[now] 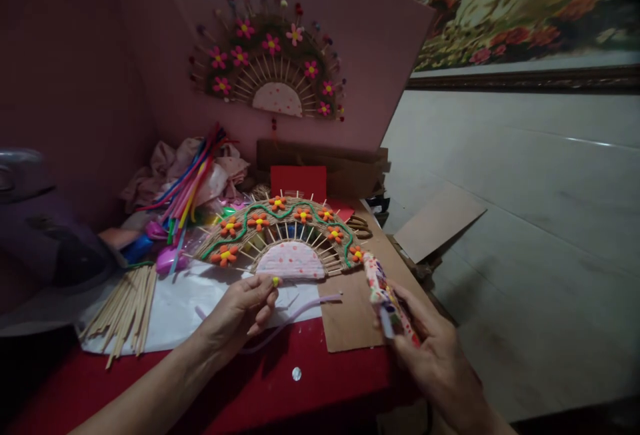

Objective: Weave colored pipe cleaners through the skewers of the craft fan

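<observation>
My left hand (245, 312) pinches a small yellow piece (275, 281) between thumb and finger, in front of the fan's base. In my right hand (433, 345) is a flower-patterned glue gun (383, 288), its front end close to the fan's right tip. The half-round fan (240, 210) is made of thin sticks and brown twine. Orange flowers (259, 222) with yellow centres and a wavy green strip (245, 228) decorate it. A white half-round with pinkish dots (290, 260) forms its base. The fingers hide part of the glue gun's grip.
A similar fan with pink flowers (271, 44) is pinned to a slanted board behind. Wooden sticks (123, 308) lie at the left, below coloured pipe cleaners (187, 188). A lilac strip (295, 315), cardboard (350, 318) and scissors (360, 225) are on the red-covered table (320, 382).
</observation>
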The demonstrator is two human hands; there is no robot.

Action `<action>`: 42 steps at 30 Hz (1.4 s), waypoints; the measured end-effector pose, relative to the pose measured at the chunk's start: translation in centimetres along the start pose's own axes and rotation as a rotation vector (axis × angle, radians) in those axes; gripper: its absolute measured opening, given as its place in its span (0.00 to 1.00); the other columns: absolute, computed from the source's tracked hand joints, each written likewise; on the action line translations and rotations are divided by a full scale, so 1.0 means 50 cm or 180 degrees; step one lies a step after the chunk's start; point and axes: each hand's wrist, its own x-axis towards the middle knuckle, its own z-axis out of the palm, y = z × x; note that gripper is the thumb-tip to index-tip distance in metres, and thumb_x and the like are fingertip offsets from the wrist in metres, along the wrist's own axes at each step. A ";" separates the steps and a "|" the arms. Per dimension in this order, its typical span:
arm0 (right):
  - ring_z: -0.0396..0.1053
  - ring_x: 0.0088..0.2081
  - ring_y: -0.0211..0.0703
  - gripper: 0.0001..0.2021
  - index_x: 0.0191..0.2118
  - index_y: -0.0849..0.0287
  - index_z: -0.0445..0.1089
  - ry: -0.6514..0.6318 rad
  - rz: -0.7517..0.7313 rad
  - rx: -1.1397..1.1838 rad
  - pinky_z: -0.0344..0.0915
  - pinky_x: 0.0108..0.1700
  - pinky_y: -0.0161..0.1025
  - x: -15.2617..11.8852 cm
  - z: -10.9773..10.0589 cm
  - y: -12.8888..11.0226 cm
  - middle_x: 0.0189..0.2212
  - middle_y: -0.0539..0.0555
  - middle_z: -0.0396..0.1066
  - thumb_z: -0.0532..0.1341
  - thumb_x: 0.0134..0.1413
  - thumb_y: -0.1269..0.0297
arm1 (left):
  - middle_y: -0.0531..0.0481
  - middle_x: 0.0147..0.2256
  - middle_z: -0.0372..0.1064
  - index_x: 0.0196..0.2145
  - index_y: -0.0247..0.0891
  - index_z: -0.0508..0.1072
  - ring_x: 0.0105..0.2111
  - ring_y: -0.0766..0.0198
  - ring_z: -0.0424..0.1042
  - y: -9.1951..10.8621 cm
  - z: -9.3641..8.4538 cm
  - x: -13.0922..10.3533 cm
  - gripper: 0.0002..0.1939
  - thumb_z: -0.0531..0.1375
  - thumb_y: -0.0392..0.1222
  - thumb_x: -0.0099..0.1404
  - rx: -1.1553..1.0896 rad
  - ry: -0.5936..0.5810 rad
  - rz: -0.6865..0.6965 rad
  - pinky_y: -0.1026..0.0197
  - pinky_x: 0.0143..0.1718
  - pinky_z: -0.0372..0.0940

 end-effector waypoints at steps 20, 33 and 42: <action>0.44 0.12 0.26 0.22 0.21 0.59 0.57 -0.1909 0.1747 0.2213 0.39 0.13 0.28 -0.015 0.149 -0.066 0.11 0.41 0.49 0.55 0.52 0.45 | 0.56 0.21 0.59 0.29 0.32 0.66 0.13 0.79 0.52 -0.006 -0.003 0.000 0.10 0.61 0.43 0.58 -0.0314 -0.0238 -0.0011 0.73 0.10 0.44; 0.47 0.10 0.25 0.23 0.23 0.60 0.59 -0.1835 0.1930 0.2135 0.43 0.11 0.25 0.000 0.172 -0.071 0.11 0.40 0.51 0.56 0.49 0.41 | 0.59 0.18 0.52 0.29 0.31 0.67 0.14 0.78 0.49 -0.006 -0.006 0.004 0.09 0.62 0.40 0.56 -0.0591 -0.0367 -0.0136 0.74 0.10 0.42; 0.46 0.10 0.24 0.24 0.23 0.60 0.59 -0.1856 0.1974 0.2310 0.44 0.10 0.25 0.003 0.173 -0.077 0.12 0.41 0.52 0.57 0.47 0.41 | 0.59 0.17 0.51 0.28 0.32 0.66 0.14 0.78 0.48 -0.002 -0.004 0.003 0.09 0.62 0.40 0.56 -0.0588 -0.0385 -0.0135 0.74 0.11 0.42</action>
